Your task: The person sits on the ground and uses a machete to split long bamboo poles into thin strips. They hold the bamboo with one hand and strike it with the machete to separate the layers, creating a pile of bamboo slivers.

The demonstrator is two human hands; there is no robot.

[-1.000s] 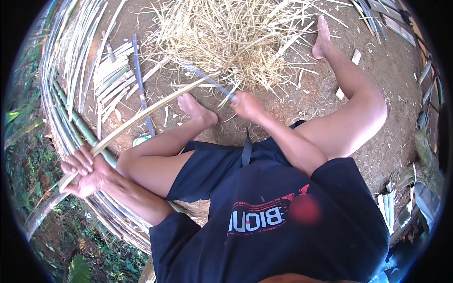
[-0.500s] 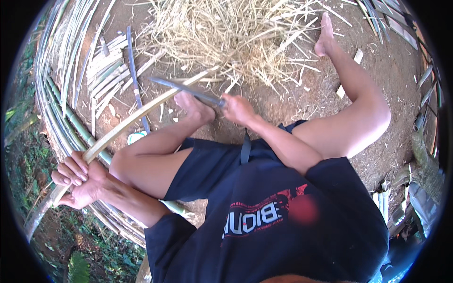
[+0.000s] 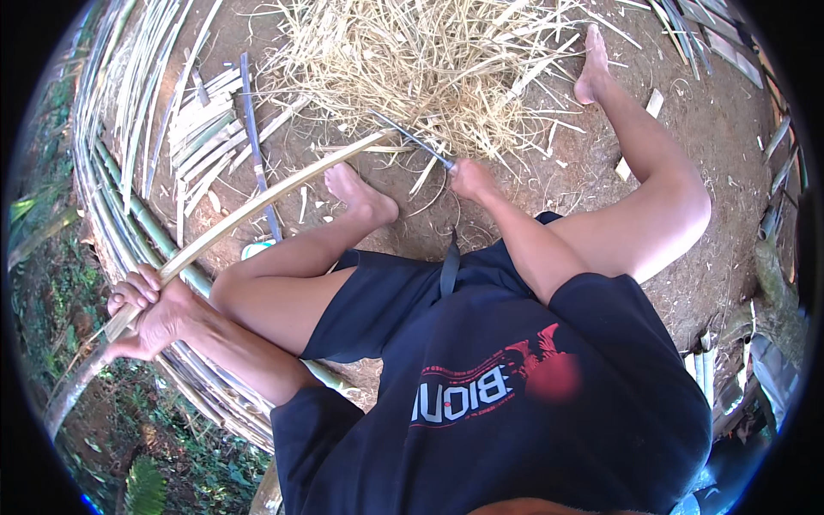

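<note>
My left hand (image 3: 148,316) is closed around the lower part of a long pale bamboo strip (image 3: 262,199). The strip slants up and to the right, and its far end lies near the pile of shavings. My right hand (image 3: 473,181) grips a knife (image 3: 412,140) by its handle, which the fingers mostly hide. The thin dark blade points up and left, across or close beside the strip's far end; whether it touches I cannot tell.
A heap of bamboo shavings (image 3: 412,64) lies ahead between my bare feet. At left are short split pieces (image 3: 204,129), a long dark blade-like strip (image 3: 254,142) and bundled long bamboo (image 3: 129,206). Green plants (image 3: 51,283) grow beyond. Poles stand at the right edge.
My right hand and the knife have moved away and to the right, along the strip to its far end. My left hand has shifted slightly right, still holding the strip.
</note>
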